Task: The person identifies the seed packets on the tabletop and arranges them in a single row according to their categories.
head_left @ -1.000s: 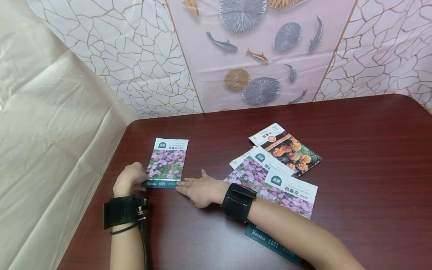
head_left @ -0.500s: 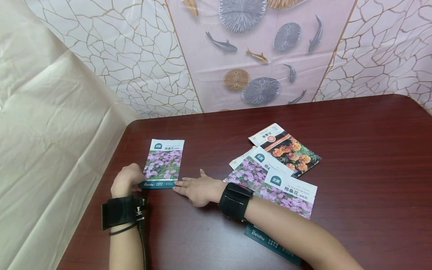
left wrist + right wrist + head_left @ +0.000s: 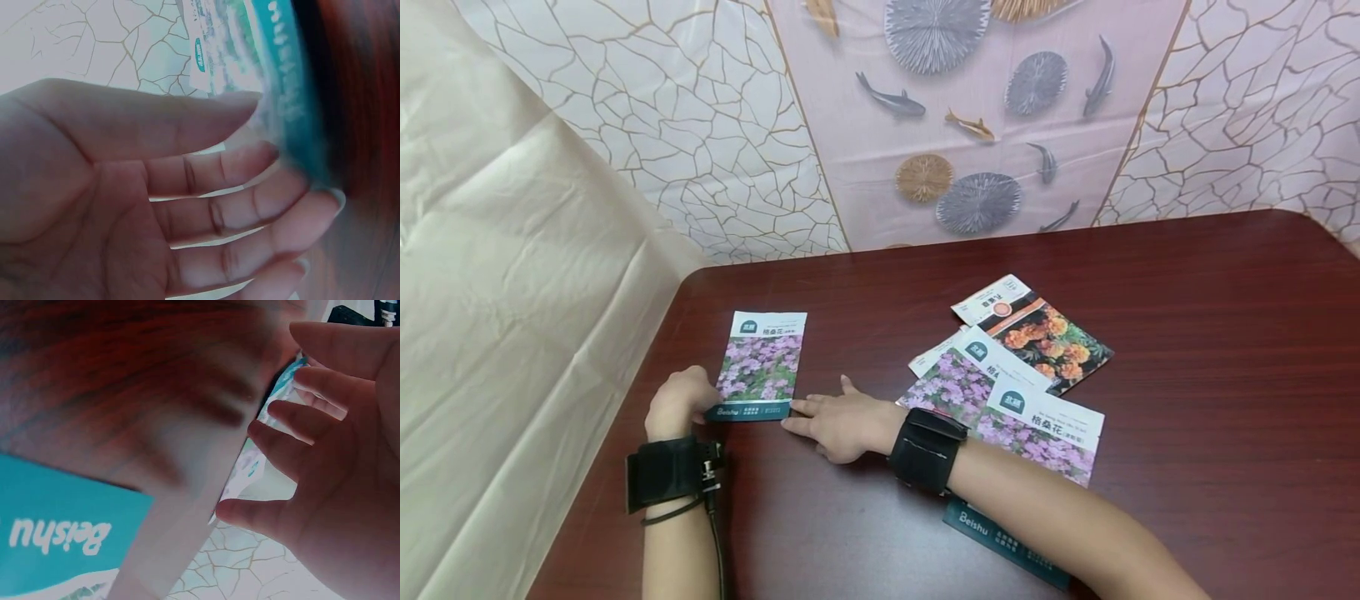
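Note:
A flower seed packet [image 3: 760,367] with a purple bloom photo, white top and dark green bottom band lies flat at the table's left. My left hand [image 3: 679,402] is at its lower left edge. In the left wrist view, the left hand [image 3: 206,187] has loosely bent fingers with thumb apart, the tips near the blurred green band [image 3: 290,94]; firm contact cannot be told. From the other side my right hand [image 3: 844,423] reaches in, palm down and fingers spread, fingertips at the packet's lower right corner. The right wrist view shows the right hand's [image 3: 325,444] straight fingers.
To the right, overlapping seed packets lie in a loose pile: an orange-flower packet [image 3: 1052,342], a purple-flower packet [image 3: 951,379] and another purple-flower packet [image 3: 1045,425], partly under my right forearm [image 3: 1060,517]. A patterned cloth [image 3: 955,125] hangs behind the dark red table [image 3: 1210,350].
The left-hand packet has slid slightly left and straightened a little, and both hands have shifted left with it. The pile on the right has stayed put.

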Demonstrator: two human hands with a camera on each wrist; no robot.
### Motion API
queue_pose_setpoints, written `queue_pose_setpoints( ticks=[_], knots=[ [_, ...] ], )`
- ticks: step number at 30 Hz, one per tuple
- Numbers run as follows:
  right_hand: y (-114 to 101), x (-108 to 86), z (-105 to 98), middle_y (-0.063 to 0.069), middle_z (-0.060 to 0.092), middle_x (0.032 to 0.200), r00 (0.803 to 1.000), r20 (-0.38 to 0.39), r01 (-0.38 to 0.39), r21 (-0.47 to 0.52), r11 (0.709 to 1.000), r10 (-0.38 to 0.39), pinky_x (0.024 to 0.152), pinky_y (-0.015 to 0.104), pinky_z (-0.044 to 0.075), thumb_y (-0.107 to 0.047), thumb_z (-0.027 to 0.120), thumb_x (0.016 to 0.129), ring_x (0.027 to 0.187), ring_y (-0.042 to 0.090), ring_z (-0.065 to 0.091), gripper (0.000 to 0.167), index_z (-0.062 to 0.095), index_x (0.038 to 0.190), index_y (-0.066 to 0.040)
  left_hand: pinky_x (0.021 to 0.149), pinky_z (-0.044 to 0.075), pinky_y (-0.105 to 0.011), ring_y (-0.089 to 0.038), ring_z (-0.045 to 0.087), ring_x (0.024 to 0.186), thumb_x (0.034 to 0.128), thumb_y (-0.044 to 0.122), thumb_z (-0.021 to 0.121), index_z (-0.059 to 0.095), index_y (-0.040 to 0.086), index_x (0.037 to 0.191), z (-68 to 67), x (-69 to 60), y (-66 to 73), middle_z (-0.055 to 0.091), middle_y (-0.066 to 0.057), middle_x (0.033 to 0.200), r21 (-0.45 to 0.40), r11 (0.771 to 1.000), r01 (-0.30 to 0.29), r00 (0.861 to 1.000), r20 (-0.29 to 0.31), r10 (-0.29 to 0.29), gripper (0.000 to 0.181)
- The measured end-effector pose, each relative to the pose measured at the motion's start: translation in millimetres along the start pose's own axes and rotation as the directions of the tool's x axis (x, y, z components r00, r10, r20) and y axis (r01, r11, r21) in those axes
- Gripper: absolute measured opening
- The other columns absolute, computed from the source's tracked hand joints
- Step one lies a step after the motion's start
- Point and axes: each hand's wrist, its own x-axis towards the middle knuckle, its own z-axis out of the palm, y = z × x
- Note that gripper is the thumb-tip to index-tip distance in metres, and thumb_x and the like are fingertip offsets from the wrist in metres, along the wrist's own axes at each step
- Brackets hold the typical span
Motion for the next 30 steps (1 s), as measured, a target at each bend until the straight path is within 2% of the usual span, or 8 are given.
queue_pose_setpoints(
  ticks=[6, 10, 13, 15, 20, 22, 28, 30],
  knots=[
    [4.2, -12.1, -2.8, 0.002, 0.029, 0.147, 0.996, -0.089, 0.012, 0.006, 1.0, -0.011, 0.103, 0.057, 0.018, -0.027, 0.053, 0.093, 0.134, 0.021, 0.026, 0.052, 0.036, 0.142, -0.024, 0.051, 0.042, -0.035, -0.025, 0.052, 0.061, 0.0836, 0.015, 0.055, 0.059, -0.008, 0.093, -1.1, -1.4, 2.3, 0.055, -0.016, 0.075, -0.001, 0.999, 0.05, 0.998, -0.027, -0.05, 0.025],
    [10.8, -23.4, -6.5, 0.004, 0.032, 0.145, 0.991, -0.133, 0.007, 0.003, 1.0, -0.007, 0.102, 0.057, 0.018, -0.028, 0.053, 0.093, 0.133, 0.023, 0.027, 0.05, 0.039, 0.14, -0.023, 0.054, 0.04, -0.038, -0.028, 0.049, 0.066, 0.0858, 0.02, 0.053, 0.059, -0.006, 0.09, -2.2, -0.7, 6.7, 0.052, -0.015, 0.073, -0.024, 0.999, 0.04, 0.991, -0.129, -0.043, 0.027],
    [17.1, -33.8, -11.9, 0.005, 0.034, 0.144, 0.987, -0.163, -0.003, -0.003, 1.0, 0.002, 0.102, 0.058, 0.019, -0.028, 0.053, 0.092, 0.132, 0.024, 0.028, 0.05, 0.04, 0.14, -0.021, 0.055, 0.039, -0.039, -0.029, 0.048, 0.068, 0.0885, 0.023, 0.052, 0.055, -0.004, 0.086, -3.3, -1.9, 12.7, 0.05, -0.014, 0.073, -0.041, 0.999, -0.006, 0.973, -0.231, -0.004, 0.028],
    [22.1, -40.8, -15.6, 0.005, 0.035, 0.144, 0.983, -0.184, -0.013, -0.007, 1.0, 0.012, 0.102, 0.058, 0.02, -0.028, 0.054, 0.092, 0.132, 0.025, 0.029, 0.05, 0.04, 0.14, -0.02, 0.058, 0.04, -0.041, -0.031, 0.049, 0.071, 0.0902, 0.023, 0.051, 0.054, -0.005, 0.089, -4.0, -3.2, 17.2, 0.052, -0.018, 0.078, -0.047, 0.998, -0.038, 0.965, -0.263, 0.024, 0.029],
    [36.8, -60.4, -24.5, 0.007, 0.039, 0.141, 0.969, -0.245, -0.025, 0.015, 1.0, 0.028, 0.102, 0.058, 0.019, -0.027, 0.055, 0.092, 0.131, 0.026, 0.031, 0.049, 0.042, 0.138, -0.017, 0.071, 0.044, -0.05, -0.038, 0.053, 0.088, 0.0913, 0.024, 0.053, 0.05, -0.009, 0.114, -4.0, -8.2, 32.2, 0.054, -0.029, 0.106, -0.028, 0.992, -0.123, 0.962, -0.249, 0.112, 0.041],
    [43.2, -68.8, -27.3, 0.009, 0.041, 0.139, 0.962, -0.272, -0.024, 0.028, 0.999, 0.031, 0.102, 0.058, 0.02, -0.026, 0.055, 0.092, 0.13, 0.026, 0.032, 0.048, 0.043, 0.137, -0.015, 0.072, 0.044, -0.05, -0.039, 0.053, 0.091, 0.0915, 0.024, 0.053, 0.049, -0.01, 0.118, -3.0, -9.5, 38.9, 0.053, -0.03, 0.111, -0.017, 0.987, -0.162, 0.959, -0.24, 0.153, 0.043],
    [62.5, -97.3, -33.7, 0.012, 0.049, 0.132, 0.929, -0.364, -0.04, 0.076, 0.996, 0.065, 0.099, 0.054, 0.029, -0.025, 0.058, 0.091, 0.122, 0.027, 0.043, 0.046, 0.048, 0.133, -0.009, 0.072, 0.045, -0.049, -0.039, 0.055, 0.09, 0.0903, 0.022, 0.055, 0.051, -0.009, 0.116, 1.2, -14.8, 59.6, 0.055, -0.028, 0.11, 0.007, 0.959, -0.282, 0.926, -0.259, 0.274, 0.04],
    [68.8, -106.2, -35.1, 0.013, 0.05, 0.13, 0.921, -0.38, -0.056, 0.107, 0.993, 0.092, 0.097, 0.051, 0.033, -0.024, 0.059, 0.09, 0.117, 0.027, 0.049, 0.046, 0.049, 0.132, -0.007, 0.075, 0.044, -0.05, -0.04, 0.055, 0.095, 0.09, 0.022, 0.056, 0.052, -0.007, 0.115, 3.8, -16.4, 65.3, 0.056, -0.027, 0.111, 0.03, 0.952, -0.306, 0.916, -0.263, 0.303, 0.039]
  ],
)
